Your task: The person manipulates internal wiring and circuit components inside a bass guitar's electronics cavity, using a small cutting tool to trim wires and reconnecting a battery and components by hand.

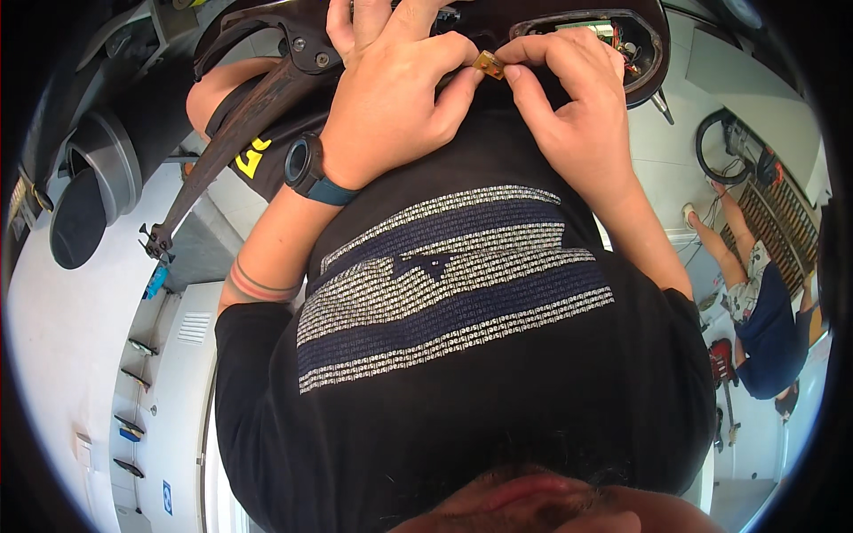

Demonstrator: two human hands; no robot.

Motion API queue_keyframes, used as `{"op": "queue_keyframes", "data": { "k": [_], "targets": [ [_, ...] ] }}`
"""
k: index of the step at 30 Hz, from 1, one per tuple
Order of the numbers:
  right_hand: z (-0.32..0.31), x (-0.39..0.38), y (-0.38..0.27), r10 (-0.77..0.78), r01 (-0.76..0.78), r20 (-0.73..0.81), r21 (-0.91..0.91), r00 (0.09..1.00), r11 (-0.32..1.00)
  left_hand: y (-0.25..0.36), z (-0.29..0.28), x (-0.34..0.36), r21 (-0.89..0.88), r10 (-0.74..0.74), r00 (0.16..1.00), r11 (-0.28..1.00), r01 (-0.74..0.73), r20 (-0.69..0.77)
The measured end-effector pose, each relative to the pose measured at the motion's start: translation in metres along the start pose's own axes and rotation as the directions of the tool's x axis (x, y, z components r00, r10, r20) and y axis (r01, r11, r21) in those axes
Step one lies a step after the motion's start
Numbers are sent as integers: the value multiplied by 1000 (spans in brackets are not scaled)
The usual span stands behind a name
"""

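Observation:
A dark guitar body (233, 34) lies across my lap at the top, its neck (253, 120) running down-left to a headstock (161, 238). An open cavity (622, 53) on its right shows a green board and wires. My left hand (404, 89) pinches one end of a small gold-coloured rectangular piece (489, 65) between thumb and index finger, its other fingers resting above. My right hand (569, 98) pinches the other end, just below the cavity. I cannot make out the piece's details.
Another person (769, 329) is at the right beside a slatted wooden surface (773, 222) and a red guitar (721, 360). A coiled cable (711, 142) lies at the upper right. A dark bin-like container (102, 169) stands at the left, near a white wall with hooks.

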State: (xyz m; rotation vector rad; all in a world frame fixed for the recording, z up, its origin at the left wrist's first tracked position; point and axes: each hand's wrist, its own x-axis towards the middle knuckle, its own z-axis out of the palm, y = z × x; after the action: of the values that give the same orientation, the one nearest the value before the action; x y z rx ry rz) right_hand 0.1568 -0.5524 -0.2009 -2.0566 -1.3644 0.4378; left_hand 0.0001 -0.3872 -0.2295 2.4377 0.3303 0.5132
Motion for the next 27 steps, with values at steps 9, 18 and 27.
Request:
{"op": "queue_keyframes", "data": {
  "k": [9, 18, 27],
  "targets": [
    [4, -2, 2, -53, 52, -36, -12, 998, 999, 0, 0, -1, 12, 2, 1000, 1000, -2, -1],
    [10, -6, 7, -123, 120, -122, -31, 985, 992, 12, -16, 8, 26, -24, 994, 999, 21, 111],
    [4, -3, 0, -33, 33, -55, 4, 998, 999, -11, 9, -14, -211, -98, 994, 972, 106, 46]
  ]
}}
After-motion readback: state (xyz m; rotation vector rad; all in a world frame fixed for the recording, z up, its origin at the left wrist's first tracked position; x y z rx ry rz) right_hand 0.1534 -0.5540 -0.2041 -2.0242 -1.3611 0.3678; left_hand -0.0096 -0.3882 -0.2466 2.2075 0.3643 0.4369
